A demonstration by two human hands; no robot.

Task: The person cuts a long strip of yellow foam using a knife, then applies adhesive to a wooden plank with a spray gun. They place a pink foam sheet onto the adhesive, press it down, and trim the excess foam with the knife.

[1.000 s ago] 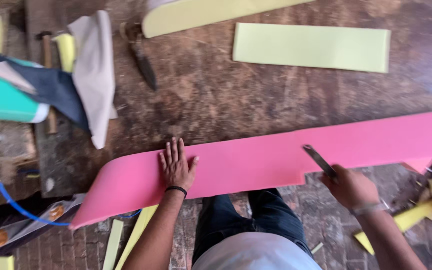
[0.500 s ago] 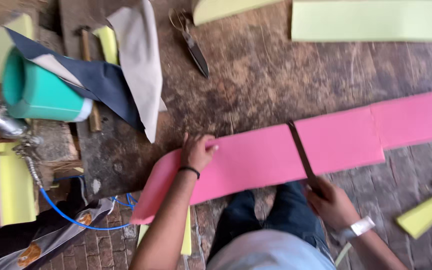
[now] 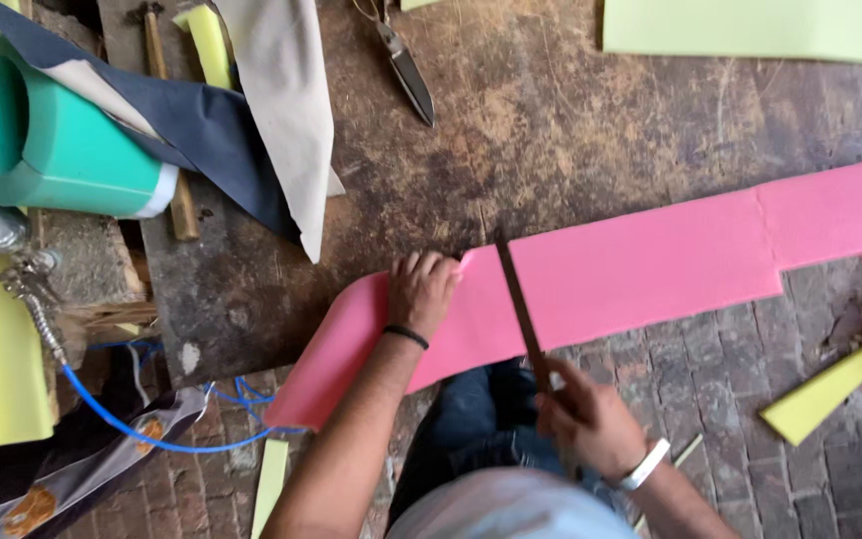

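Blade (image 3: 519,304) now across pink foam strip (image 3: 641,265), gripped in your right hand (image 3: 591,419); left hand (image 3: 421,289) flat, pinning foam beside blade; cut barely begun.

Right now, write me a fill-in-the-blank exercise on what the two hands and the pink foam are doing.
1. The left hand presses flat on a long strip of foam coloured ____.
2. The right hand grips a long, dark ____ laid across the strip.
3. A black band sits on the ____ wrist.
4. The scissors lie on the worn wooden table, ____ by either hand.

Missing words: pink; blade; left; untouched
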